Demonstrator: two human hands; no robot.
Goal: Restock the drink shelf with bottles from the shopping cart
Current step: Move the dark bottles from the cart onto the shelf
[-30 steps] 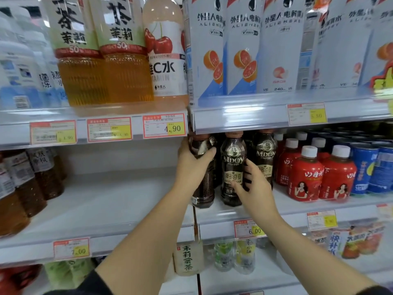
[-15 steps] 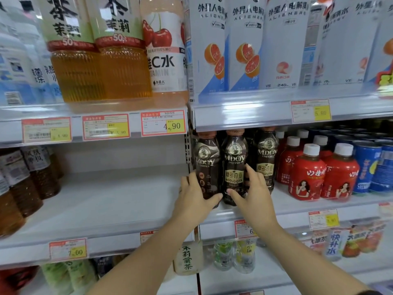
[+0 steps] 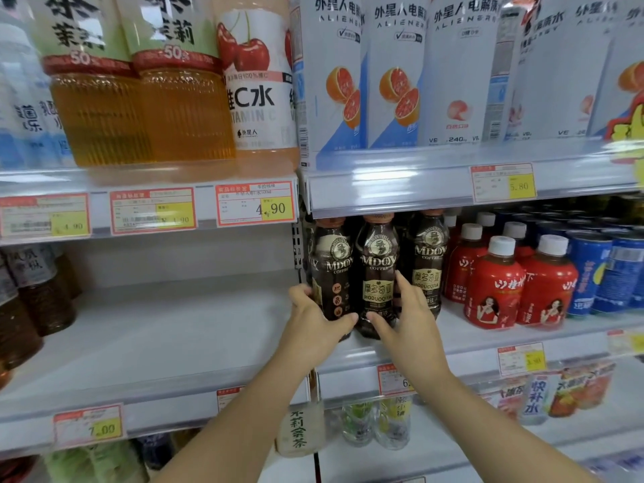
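Bright even store light; edges warped, slightly blurred.

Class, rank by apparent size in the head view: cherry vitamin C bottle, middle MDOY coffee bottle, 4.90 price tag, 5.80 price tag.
1. cherry vitamin C bottle, top cropped
2. middle MDOY coffee bottle
3. 4.90 price tag
4. 5.80 price tag

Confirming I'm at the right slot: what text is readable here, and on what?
"MDOY COFFEE", "MODUOQIYA": middle coffee bottle
"4.90": centre price tag
"5.80": upper right price tag
"7.00": lower left price tag
"ALIENER": white grapefruit bottle
"50%": tea bottle
Remaining tags: too blurred.
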